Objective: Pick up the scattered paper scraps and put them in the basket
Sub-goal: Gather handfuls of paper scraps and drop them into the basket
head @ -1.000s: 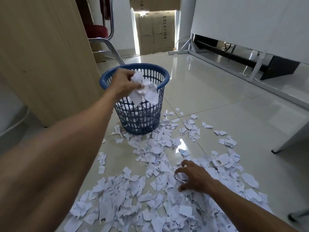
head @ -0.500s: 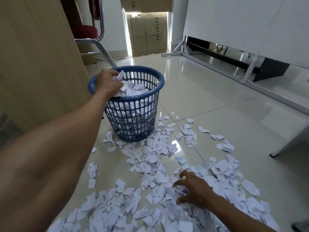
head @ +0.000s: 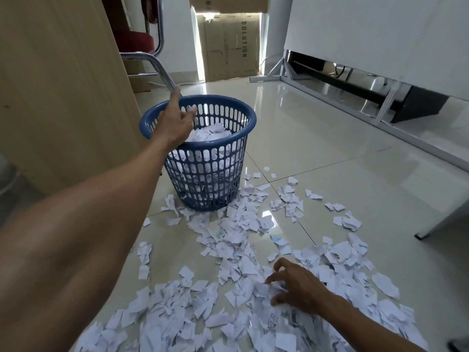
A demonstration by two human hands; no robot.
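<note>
A blue slotted plastic basket [head: 243,138] stands on the tiled floor, more than half full of white paper. My left hand [head: 175,120] hovers over its near left rim with fingers spread and nothing in it. White paper scraps [head: 228,240] lie scattered over the floor from the basket's foot toward me. My right hand [head: 294,285] rests low on the scraps in the near pile, fingers curled over several pieces; a firm grip cannot be made out.
A tall wooden panel [head: 63,85] stands left of the basket. Behind it are a chrome chair leg [head: 162,72] and a red seat [head: 138,41]. A cardboard box [head: 231,44] fills the far doorway. A white desk panel [head: 380,34] and its metal frame [head: 330,97] run along the right.
My left hand carried a handful of scraps over the basket, dropped them in and now spreads empty. My right hand stayed on the floor pile, curling slightly.
</note>
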